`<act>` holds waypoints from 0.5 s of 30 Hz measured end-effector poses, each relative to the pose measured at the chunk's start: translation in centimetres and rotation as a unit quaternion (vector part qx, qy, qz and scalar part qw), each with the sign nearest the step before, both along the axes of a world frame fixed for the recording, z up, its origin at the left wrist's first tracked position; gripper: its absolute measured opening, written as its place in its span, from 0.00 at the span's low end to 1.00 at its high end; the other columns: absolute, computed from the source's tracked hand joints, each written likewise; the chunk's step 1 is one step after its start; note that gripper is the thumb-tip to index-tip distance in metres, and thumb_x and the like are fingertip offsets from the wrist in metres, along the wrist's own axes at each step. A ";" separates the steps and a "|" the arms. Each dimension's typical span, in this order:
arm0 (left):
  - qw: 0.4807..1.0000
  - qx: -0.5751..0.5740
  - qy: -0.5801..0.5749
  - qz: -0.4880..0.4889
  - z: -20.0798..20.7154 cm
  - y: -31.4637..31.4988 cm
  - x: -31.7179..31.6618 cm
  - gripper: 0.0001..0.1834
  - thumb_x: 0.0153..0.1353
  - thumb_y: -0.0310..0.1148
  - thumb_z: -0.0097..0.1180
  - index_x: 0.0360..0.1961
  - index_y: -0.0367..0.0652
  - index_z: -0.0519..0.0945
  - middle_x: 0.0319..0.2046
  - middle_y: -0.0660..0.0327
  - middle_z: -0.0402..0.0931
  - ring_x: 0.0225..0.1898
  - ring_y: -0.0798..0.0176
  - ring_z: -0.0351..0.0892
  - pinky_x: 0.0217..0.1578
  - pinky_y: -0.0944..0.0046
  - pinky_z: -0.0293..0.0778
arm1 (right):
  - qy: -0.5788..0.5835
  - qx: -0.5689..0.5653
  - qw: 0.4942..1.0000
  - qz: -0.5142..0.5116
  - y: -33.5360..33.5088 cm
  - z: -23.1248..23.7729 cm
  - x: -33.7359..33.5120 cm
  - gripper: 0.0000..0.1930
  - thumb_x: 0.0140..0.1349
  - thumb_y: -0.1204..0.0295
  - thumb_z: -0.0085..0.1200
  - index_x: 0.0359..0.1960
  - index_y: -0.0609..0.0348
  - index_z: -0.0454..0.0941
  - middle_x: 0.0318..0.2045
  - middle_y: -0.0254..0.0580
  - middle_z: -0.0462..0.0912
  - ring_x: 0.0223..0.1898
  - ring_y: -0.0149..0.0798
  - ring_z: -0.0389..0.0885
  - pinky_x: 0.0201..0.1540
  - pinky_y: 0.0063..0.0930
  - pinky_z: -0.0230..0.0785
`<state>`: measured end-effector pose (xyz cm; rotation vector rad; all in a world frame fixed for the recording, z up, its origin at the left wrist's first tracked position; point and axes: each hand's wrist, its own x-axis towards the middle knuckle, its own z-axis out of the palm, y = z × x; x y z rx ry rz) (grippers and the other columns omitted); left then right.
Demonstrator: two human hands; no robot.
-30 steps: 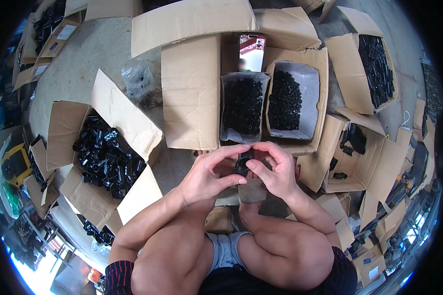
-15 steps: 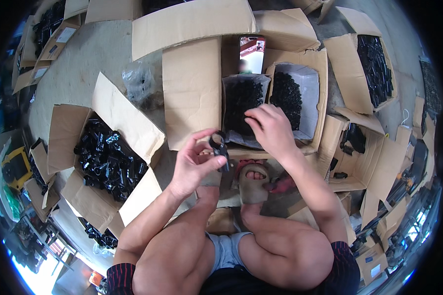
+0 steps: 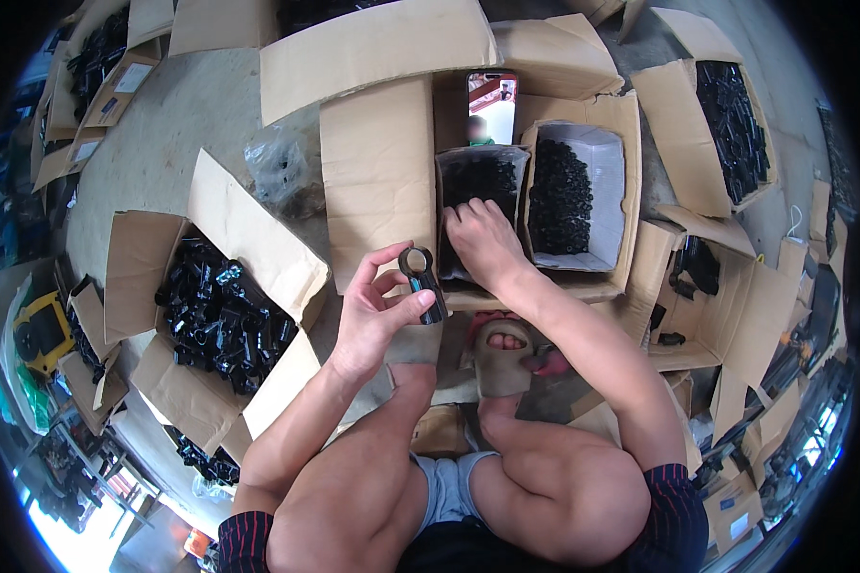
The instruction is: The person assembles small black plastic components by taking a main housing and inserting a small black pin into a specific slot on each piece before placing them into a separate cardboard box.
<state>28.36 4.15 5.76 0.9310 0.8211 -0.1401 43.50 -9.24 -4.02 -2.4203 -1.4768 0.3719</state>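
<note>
My left hand (image 3: 371, 313) pinches a black metal part with a round ring-shaped end (image 3: 427, 294) between thumb and fingers, ring upward. My right hand (image 3: 484, 239) reaches down into the left grey-lined tray (image 3: 524, 164), its fingers curled and pressed together over the small black pieces (image 3: 478, 174). Its fingertips are partly hidden, so what they grip cannot be made out. Beside it, a second lined tray (image 3: 604, 196) holds many small black ring-like pieces (image 3: 557, 205). Both trays stand inside an open cardboard box (image 3: 377, 181).
A phone (image 3: 491, 107) leans upright behind the trays. To the left, an open carton (image 3: 143, 272) is heaped with glossy black parts (image 3: 220, 320). On the right stand a carton with a few black pieces (image 3: 702, 329) and a full one (image 3: 678, 134). A clear plastic bag (image 3: 277, 172) lies on the floor.
My right hand has moved left and down into the left tray. The black part in my left hand has turned, so its ring opening faces me more.
</note>
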 end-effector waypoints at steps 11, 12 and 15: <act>1.000 0.005 0.003 0.012 -0.3 -0.2 0.2 0.37 0.60 0.25 0.71 0.68 0.48 0.68 0.45 0.62 0.77 0.41 0.69 0.83 0.39 0.69 0.82 | 0.024 -0.047 0.998 -0.037 -0.9 3.4 -0.1 0.10 0.58 0.80 0.56 0.43 0.63 0.79 0.34 0.49 0.80 0.44 0.48 0.79 0.48 0.41 0.72; 1.000 0.005 -0.003 0.014 -0.2 -0.2 0.5 0.37 0.60 0.25 0.71 0.68 0.48 0.68 0.45 0.62 0.77 0.41 0.69 0.83 0.39 0.69 0.82 | 0.063 -0.018 0.997 -0.049 -1.7 4.0 0.2 0.11 0.59 0.80 0.56 0.44 0.63 0.79 0.35 0.49 0.80 0.44 0.47 0.80 0.47 0.41 0.72; 1.000 0.007 -0.014 -0.002 -0.1 -0.3 0.8 0.38 0.60 0.24 0.71 0.69 0.49 0.67 0.45 0.62 0.76 0.43 0.69 0.83 0.41 0.68 0.82 | 0.330 0.041 0.934 -0.128 -3.3 6.5 0.7 0.09 0.64 0.79 0.56 0.46 0.62 0.80 0.38 0.45 0.82 0.42 0.40 0.81 0.45 0.36 0.73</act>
